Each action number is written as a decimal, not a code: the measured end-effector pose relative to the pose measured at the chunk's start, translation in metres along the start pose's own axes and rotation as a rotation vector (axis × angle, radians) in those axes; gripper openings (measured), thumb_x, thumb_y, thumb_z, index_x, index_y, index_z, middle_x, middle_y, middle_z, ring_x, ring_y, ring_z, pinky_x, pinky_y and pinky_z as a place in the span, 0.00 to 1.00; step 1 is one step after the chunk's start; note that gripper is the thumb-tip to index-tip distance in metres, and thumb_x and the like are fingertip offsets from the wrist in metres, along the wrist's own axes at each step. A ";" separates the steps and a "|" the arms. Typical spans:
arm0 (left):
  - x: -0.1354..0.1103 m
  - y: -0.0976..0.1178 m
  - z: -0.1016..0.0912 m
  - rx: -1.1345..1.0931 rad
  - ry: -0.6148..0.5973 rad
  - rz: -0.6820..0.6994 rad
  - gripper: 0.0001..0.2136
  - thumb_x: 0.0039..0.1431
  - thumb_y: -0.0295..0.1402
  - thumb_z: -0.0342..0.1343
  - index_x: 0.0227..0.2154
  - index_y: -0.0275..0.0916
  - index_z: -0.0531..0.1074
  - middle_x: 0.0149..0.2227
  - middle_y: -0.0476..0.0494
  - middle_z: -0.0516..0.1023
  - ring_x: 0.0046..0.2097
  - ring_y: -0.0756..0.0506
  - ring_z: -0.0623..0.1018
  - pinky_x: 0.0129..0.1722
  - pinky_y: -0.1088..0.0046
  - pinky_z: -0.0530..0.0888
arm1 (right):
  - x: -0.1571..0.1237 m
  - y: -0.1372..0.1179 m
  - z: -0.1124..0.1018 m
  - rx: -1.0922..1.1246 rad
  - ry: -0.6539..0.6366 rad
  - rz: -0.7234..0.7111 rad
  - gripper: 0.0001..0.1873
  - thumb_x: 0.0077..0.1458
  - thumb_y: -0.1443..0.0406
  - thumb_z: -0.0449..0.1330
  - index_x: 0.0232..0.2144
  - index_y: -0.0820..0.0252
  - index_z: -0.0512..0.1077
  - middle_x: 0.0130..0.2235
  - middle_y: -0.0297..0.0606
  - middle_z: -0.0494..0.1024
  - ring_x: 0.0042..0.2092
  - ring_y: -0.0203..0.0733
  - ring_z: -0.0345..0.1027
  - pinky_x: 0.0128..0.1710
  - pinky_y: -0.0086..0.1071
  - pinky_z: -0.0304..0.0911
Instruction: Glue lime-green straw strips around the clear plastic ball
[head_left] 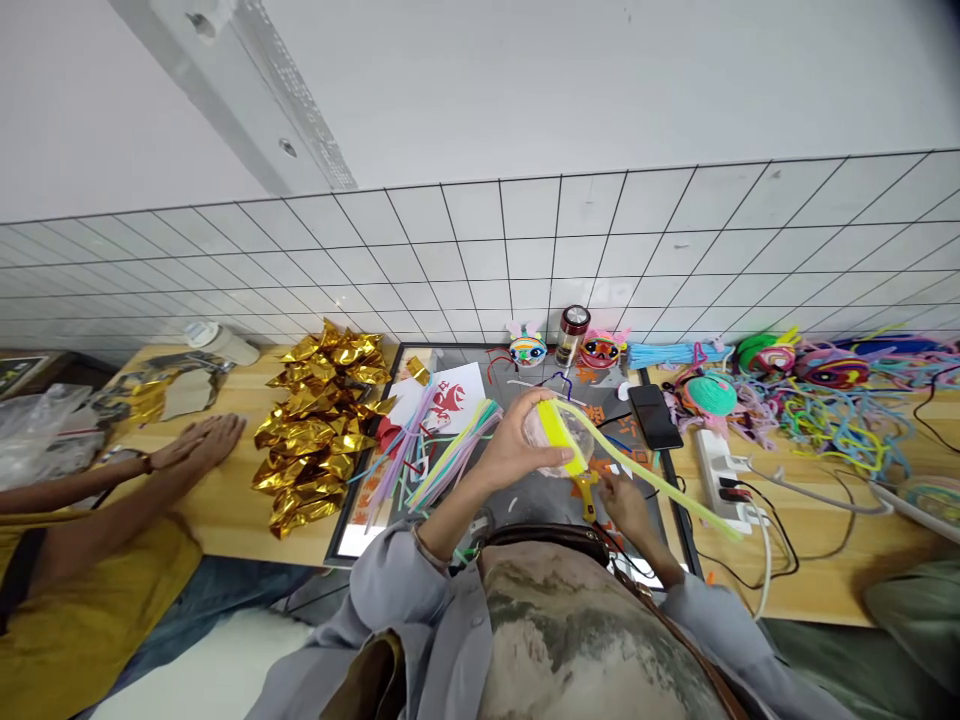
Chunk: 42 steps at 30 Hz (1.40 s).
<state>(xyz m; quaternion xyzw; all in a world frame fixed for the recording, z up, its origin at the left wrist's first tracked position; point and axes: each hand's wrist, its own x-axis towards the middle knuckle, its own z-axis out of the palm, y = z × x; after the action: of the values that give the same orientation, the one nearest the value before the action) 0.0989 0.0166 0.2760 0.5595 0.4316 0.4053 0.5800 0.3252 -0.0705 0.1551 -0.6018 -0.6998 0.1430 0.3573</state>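
My left hand (516,445) is closed round a clear, rounded plastic piece (583,437). Bright yellow pipe cleaners (556,432) lie side by side across that piece, under my thumb. One long yellow strand (660,482) runs loose from it, out to the right. Just below is a yellow glue gun (587,497), its tip up against the lower end of the yellow band. My right hand (628,508) is curled at the gun's right side and grips it; its palm side is hidden.
Loose pastel pipe cleaners (450,460) and a red paper cutout (450,397) lie left of my hands. Gold foil pieces (315,430) stand further left, near another person's hands (199,440). A phone (655,417) and power strip (721,478) are right; a flask (574,333) stands behind.
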 end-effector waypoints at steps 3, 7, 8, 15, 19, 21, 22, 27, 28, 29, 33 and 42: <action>-0.001 0.004 0.002 0.060 -0.020 0.038 0.36 0.35 0.38 0.77 0.51 0.40 0.73 0.57 0.39 0.73 0.61 0.35 0.71 0.66 0.59 0.64 | 0.024 -0.027 -0.041 0.000 0.062 0.059 0.09 0.65 0.61 0.56 0.42 0.47 0.77 0.34 0.41 0.81 0.32 0.51 0.77 0.28 0.40 0.70; -0.003 0.009 0.008 0.100 -0.062 0.050 0.36 0.37 0.39 0.76 0.53 0.41 0.72 0.56 0.39 0.74 0.60 0.35 0.73 0.64 0.59 0.66 | 0.057 -0.084 -0.088 0.098 0.146 -0.009 0.19 0.61 0.61 0.61 0.54 0.42 0.74 0.46 0.45 0.82 0.46 0.58 0.78 0.43 0.50 0.74; -0.003 0.010 0.009 0.113 -0.070 0.058 0.36 0.37 0.39 0.76 0.53 0.40 0.72 0.56 0.39 0.74 0.60 0.35 0.73 0.64 0.59 0.66 | 0.063 -0.097 -0.095 0.110 0.148 -0.061 0.19 0.60 0.61 0.62 0.54 0.41 0.74 0.48 0.45 0.82 0.48 0.59 0.78 0.45 0.50 0.74; -0.007 0.015 0.008 0.191 -0.089 0.091 0.35 0.37 0.36 0.75 0.52 0.38 0.72 0.57 0.36 0.74 0.60 0.34 0.73 0.64 0.57 0.66 | 0.083 -0.131 -0.096 0.213 0.150 -0.237 0.13 0.63 0.65 0.59 0.45 0.44 0.81 0.41 0.42 0.84 0.43 0.53 0.78 0.43 0.48 0.74; -0.008 0.015 0.007 0.163 -0.099 0.054 0.35 0.37 0.36 0.75 0.52 0.39 0.72 0.57 0.37 0.75 0.59 0.34 0.73 0.64 0.57 0.66 | 0.081 -0.126 -0.088 0.288 0.134 -0.221 0.12 0.64 0.65 0.59 0.45 0.49 0.81 0.43 0.39 0.86 0.44 0.48 0.80 0.46 0.43 0.75; -0.008 0.016 0.007 0.142 -0.111 0.038 0.35 0.37 0.35 0.75 0.53 0.39 0.73 0.56 0.38 0.76 0.59 0.34 0.74 0.63 0.58 0.67 | 0.079 -0.125 -0.086 0.287 0.133 -0.159 0.11 0.65 0.64 0.59 0.45 0.52 0.81 0.44 0.39 0.86 0.45 0.46 0.80 0.46 0.40 0.75; -0.008 0.017 0.007 0.133 -0.118 0.033 0.35 0.37 0.35 0.75 0.52 0.39 0.73 0.56 0.39 0.76 0.58 0.35 0.74 0.63 0.58 0.67 | 0.078 -0.125 -0.085 0.282 0.135 -0.136 0.11 0.65 0.63 0.59 0.45 0.52 0.80 0.44 0.40 0.86 0.45 0.45 0.81 0.47 0.40 0.75; -0.008 0.019 0.006 0.121 -0.159 0.007 0.34 0.36 0.36 0.74 0.51 0.38 0.73 0.52 0.40 0.77 0.54 0.36 0.75 0.58 0.61 0.69 | 0.078 -0.127 -0.086 0.276 0.162 -0.123 0.10 0.65 0.63 0.58 0.41 0.53 0.80 0.42 0.39 0.86 0.42 0.44 0.81 0.45 0.39 0.75; -0.008 0.019 0.006 0.118 -0.162 -0.001 0.35 0.37 0.37 0.74 0.52 0.38 0.73 0.51 0.40 0.76 0.54 0.36 0.75 0.57 0.61 0.69 | 0.078 -0.127 -0.085 0.273 0.164 -0.125 0.10 0.65 0.64 0.58 0.41 0.53 0.80 0.41 0.39 0.86 0.42 0.43 0.81 0.45 0.38 0.75; -0.008 0.018 0.006 0.114 -0.166 -0.009 0.35 0.37 0.38 0.74 0.52 0.38 0.73 0.51 0.40 0.76 0.54 0.36 0.75 0.57 0.61 0.70 | 0.078 -0.127 -0.085 0.269 0.168 -0.125 0.10 0.65 0.64 0.58 0.41 0.53 0.80 0.41 0.38 0.86 0.42 0.43 0.81 0.44 0.37 0.74; -0.009 0.016 0.005 0.106 -0.178 -0.019 0.37 0.36 0.39 0.75 0.53 0.38 0.72 0.53 0.39 0.76 0.55 0.35 0.75 0.57 0.60 0.69 | 0.076 -0.124 -0.081 0.243 0.194 -0.094 0.08 0.64 0.63 0.59 0.39 0.52 0.80 0.39 0.37 0.86 0.39 0.43 0.80 0.40 0.36 0.74; -0.010 0.018 0.004 0.077 -0.221 -0.061 0.37 0.37 0.37 0.75 0.53 0.39 0.72 0.51 0.41 0.77 0.53 0.36 0.75 0.55 0.62 0.71 | 0.076 -0.117 -0.079 0.273 0.188 -0.200 0.06 0.64 0.66 0.59 0.37 0.52 0.78 0.38 0.37 0.85 0.40 0.43 0.80 0.43 0.37 0.73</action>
<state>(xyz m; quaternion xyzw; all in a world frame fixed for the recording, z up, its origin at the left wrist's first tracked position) 0.0995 0.0067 0.2940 0.6092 0.3972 0.3064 0.6142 0.2900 -0.0440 0.3095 -0.4857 -0.6939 0.1435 0.5118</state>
